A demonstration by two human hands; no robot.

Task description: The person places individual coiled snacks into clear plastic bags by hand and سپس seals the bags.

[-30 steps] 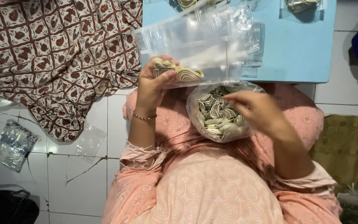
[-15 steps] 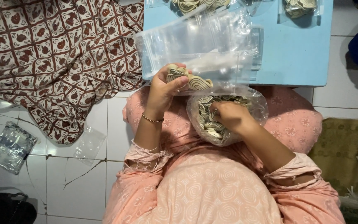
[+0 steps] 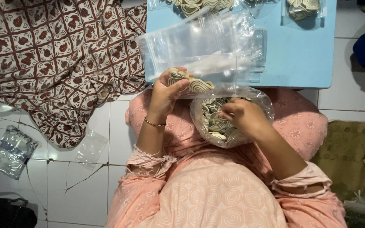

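A single head-worn camera is looking almost straight down from close above the person's lap, facing forward past the knees. It is taking in the near edge of the light blue flat tabletop (image 3: 300, 55) along the top of the frame and the cracked white tiled floor (image 3: 85, 185) on the left. Both forearms are entering from below, reaching up toward mid-frame. No second view is sharing the scene.

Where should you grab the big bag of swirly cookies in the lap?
Probably at the open rim of the clear bag, from above: the mouth faces up, the right hand reaches inside, and squeezing its bulging sides might crush the swirl cookies.
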